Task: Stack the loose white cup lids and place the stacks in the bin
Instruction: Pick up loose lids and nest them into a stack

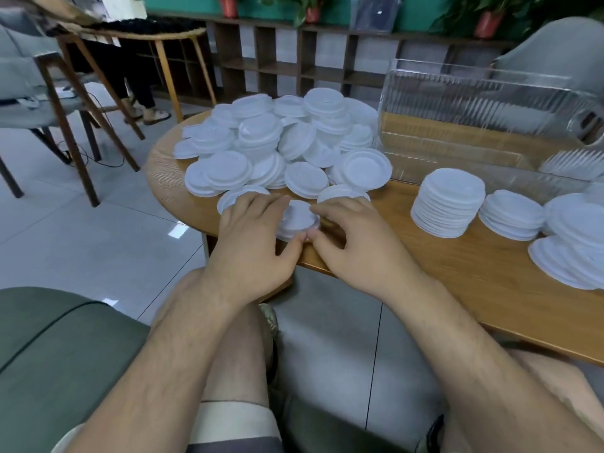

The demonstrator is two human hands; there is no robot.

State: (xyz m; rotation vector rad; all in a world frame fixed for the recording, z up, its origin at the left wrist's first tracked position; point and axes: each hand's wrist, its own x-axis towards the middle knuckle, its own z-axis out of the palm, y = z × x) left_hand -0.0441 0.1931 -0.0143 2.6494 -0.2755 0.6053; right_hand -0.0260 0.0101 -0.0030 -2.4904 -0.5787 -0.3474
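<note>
Your bare forearms (170, 371) come up from the bottom of the view to the near edge of the wooden table (457, 263). On its far right stands the clear ribbed bin (483, 106), with the wood showing through its walls. Left of the bin, a wide heap of loose white lids (277, 142) covers the rounded end of the table, many of them overlapping and tilted. In front of the bin, on your right, sit several built stacks (447, 207). The leftmost is the tallest, and the rightmost ones lean and run out of view. Just before the heap, at the table's edge, lies a short stack of lids (299, 217), which you grasp from both sides. Your left hand (251, 246) curls its fingers over the left rim, your right hand (353, 246) curls its fingers against the right rim, and your two thumbs meet at the near rim.
</note>
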